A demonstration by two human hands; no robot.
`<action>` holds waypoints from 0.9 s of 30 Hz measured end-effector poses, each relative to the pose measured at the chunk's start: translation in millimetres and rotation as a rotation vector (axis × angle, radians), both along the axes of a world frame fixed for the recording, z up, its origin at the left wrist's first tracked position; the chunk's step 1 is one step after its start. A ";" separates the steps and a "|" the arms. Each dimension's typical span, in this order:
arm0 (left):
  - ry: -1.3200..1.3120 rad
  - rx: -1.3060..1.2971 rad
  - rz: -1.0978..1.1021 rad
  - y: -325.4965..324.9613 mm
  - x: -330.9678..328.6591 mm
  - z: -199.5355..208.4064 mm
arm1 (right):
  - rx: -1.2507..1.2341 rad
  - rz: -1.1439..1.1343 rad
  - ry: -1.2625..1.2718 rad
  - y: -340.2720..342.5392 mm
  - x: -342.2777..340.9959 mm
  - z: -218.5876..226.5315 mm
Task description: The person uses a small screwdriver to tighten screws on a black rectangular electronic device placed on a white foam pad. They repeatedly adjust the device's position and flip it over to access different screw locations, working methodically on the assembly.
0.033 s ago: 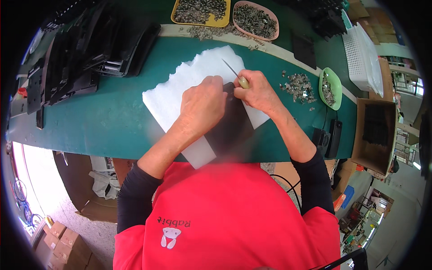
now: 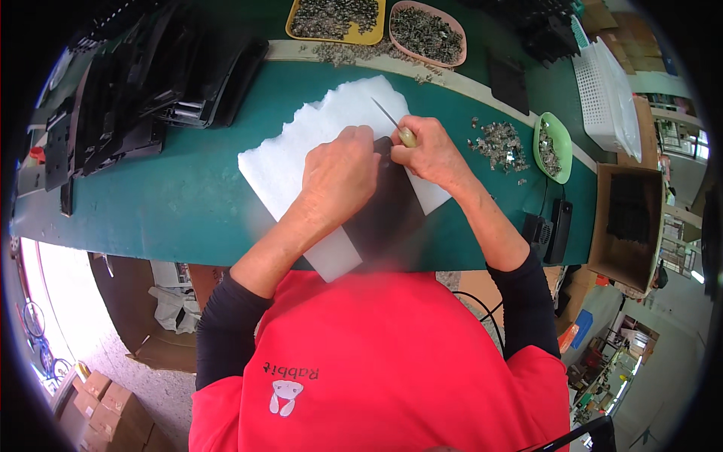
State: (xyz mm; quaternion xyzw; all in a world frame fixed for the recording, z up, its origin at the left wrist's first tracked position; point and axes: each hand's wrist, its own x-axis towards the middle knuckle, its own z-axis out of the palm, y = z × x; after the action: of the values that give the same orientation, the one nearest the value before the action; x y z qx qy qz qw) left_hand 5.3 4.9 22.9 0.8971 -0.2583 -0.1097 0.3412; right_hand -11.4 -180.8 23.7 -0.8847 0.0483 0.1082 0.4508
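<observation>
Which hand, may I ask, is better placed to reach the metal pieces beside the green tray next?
Probably the right hand: it is nearer the metal pieces, though holding an awl-like tool; the left hand lies farther.

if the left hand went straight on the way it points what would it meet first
Probably the pointed tool held in the right hand, up and to the right of the left hand, though their heights are hard to judge.
</observation>
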 end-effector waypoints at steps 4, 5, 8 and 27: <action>0.011 0.043 0.007 -0.5 0.1 5.9 | -0.005 0.024 0.054 -4.4 5.3 1.1; 0.022 0.044 -0.002 -0.2 0.3 6.7 | 0.098 0.003 0.137 -7.1 5.4 5.8; 0.036 0.032 -0.021 0.7 5.1 7.8 | 0.296 -0.015 0.304 -17.7 10.8 20.7; 0.081 0.040 0.022 -3.2 2.1 7.5 | -0.131 0.051 0.021 1.9 3.5 1.2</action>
State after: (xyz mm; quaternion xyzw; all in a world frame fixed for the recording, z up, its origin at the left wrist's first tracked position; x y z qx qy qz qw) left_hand 7.4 1.7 30.3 0.9014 -0.2321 -0.1471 0.3345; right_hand -7.9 -178.9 24.9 -0.9122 0.0376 0.1254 0.3883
